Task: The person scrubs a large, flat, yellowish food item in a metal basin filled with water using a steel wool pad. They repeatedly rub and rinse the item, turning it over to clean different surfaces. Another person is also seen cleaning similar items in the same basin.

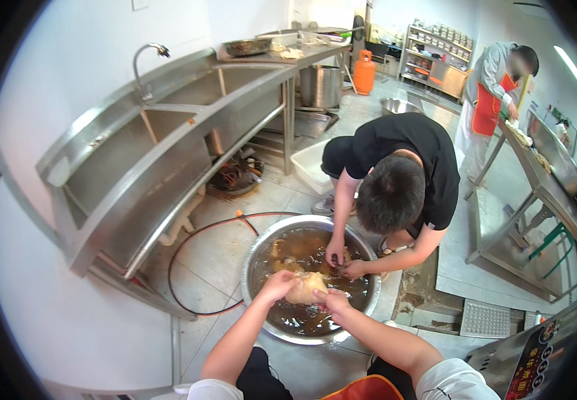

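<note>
A pale, plucked piece of poultry (304,290), likely a whole bird, is held between my two hands above brownish water. My left hand (279,287) grips its left end, and my right hand (334,303) pinches its lower right side. Below it stands a wide round metal basin (313,341) on the tiled floor. More yellowish pieces (286,265) lie in the water, partly hidden by glare. Across the basin, a crouching person in a black shirt (408,150) has both hands (344,265) at the water, around a small dark item I cannot make out.
A steel double sink (163,150) runs along the left. A black-and-red hose (171,270) curves over the floor beside the basin. A white plastic tub (313,167) sits behind the crouching person. An open floor drain channel (418,295) lies to the right. Another person in a red apron (488,102) stands at a steel table (543,170).
</note>
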`<move>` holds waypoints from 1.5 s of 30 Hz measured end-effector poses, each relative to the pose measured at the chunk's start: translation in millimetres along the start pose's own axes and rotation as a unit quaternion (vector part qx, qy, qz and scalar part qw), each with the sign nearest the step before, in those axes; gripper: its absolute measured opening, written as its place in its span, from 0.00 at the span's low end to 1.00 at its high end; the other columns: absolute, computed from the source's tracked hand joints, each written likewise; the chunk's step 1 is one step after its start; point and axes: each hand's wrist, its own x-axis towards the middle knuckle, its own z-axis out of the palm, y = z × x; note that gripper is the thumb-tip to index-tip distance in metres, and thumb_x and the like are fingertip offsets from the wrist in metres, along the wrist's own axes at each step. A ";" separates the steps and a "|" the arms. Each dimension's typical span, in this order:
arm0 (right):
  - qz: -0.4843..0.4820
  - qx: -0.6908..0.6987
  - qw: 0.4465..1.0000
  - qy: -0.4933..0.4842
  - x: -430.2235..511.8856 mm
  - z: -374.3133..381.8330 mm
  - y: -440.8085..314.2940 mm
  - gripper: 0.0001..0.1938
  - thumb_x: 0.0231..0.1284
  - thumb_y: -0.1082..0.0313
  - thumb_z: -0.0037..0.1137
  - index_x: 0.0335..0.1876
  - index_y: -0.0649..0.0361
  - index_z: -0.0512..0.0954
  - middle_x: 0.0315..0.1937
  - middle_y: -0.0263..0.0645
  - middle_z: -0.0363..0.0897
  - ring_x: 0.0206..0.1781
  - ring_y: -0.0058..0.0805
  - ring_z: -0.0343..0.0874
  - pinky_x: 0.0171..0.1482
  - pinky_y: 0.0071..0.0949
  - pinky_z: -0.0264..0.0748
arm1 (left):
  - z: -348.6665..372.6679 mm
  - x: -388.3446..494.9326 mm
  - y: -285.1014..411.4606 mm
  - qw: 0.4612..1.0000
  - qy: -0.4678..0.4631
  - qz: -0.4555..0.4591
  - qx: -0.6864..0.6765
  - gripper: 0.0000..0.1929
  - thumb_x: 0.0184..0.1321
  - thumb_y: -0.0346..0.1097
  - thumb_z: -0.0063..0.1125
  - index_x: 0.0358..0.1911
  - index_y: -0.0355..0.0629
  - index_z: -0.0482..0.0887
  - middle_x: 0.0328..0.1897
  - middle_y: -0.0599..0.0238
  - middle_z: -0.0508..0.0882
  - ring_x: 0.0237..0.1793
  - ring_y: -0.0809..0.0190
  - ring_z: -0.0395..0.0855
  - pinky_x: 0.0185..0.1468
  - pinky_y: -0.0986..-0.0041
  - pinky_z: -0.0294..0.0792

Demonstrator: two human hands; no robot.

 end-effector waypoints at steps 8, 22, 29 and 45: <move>-0.046 0.026 0.997 -0.064 -40.6 -28.2 -9.1 0.10 0.67 0.59 0.70 0.45 0.55 0.84 0.35 0.29 0.86 0.31 0.15 0.80 0.35 0.16 0.76 | 65.4 -79.7 59.8 0.972 0.104 -0.113 -0.176 0.40 0.61 0.56 0.70 0.74 0.53 0.67 0.73 0.56 0.74 0.67 0.49 0.74 0.61 0.45 0.67; -0.027 0.106 0.991 -0.079 -49.6 -41.1 -15.7 0.15 0.64 0.52 0.71 0.37 0.56 0.81 0.27 0.28 0.81 0.24 0.15 0.75 0.27 0.17 0.72 | 80.7 -43.5 30.5 0.978 0.149 -0.069 -0.131 0.23 0.68 0.46 0.67 0.59 0.40 0.78 0.51 0.58 0.86 0.47 0.60 0.87 0.42 0.68 0.79; -0.031 0.113 0.990 -0.080 -51.8 -38.4 -19.4 0.17 0.64 0.52 0.71 0.40 0.58 0.81 0.29 0.30 0.83 0.24 0.18 0.77 0.24 0.18 0.71 | 72.1 -32.1 22.4 0.982 0.100 0.000 -0.162 0.22 0.71 0.42 0.64 0.59 0.33 0.77 0.54 0.52 0.86 0.50 0.53 0.88 0.50 0.61 0.83; 0.034 0.088 0.992 -0.081 -40.8 -29.2 -9.5 0.16 0.66 0.50 0.70 0.46 0.53 0.82 0.37 0.29 0.84 0.34 0.18 0.83 0.35 0.17 0.77 | 81.2 -41.3 29.7 0.970 0.225 -0.015 -0.089 0.30 0.62 0.34 0.74 0.62 0.30 0.72 0.60 0.48 0.81 0.56 0.56 0.82 0.59 0.68 0.76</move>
